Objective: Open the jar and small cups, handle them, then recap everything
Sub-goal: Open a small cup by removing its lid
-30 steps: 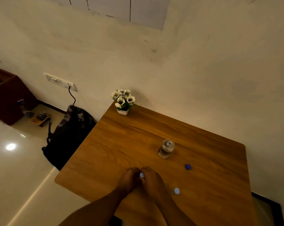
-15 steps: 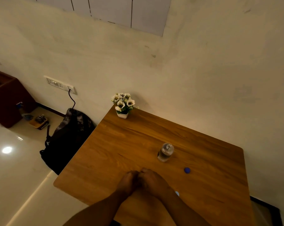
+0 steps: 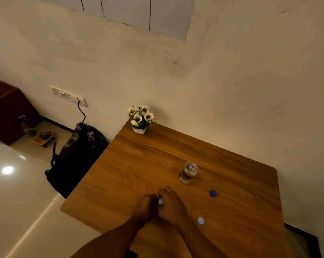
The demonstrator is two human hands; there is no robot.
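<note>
While both hands (image 3: 160, 206) pinch a small cup (image 3: 160, 201), jar (image 3: 188, 173) uncapped, blue cap (image 3: 213, 193) apart.

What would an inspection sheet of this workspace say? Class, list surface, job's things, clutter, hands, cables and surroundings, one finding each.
Surface: wooden table, set against the wall.
Job's things: clear jar upright at mid-table; blue cap lying loose to its right; small white-topped cup standing near the right forearm; another small white piece between the two hands, too small to identify.
Clutter: flower pot at the far left corner of the table.
Hands: left hand and right hand pressed together around the small white piece.
Cables: black cable plugged into the wall socket panel, running down behind the bag.
Surroundings: dark backpack on the floor; brown cabinet at left.
</note>
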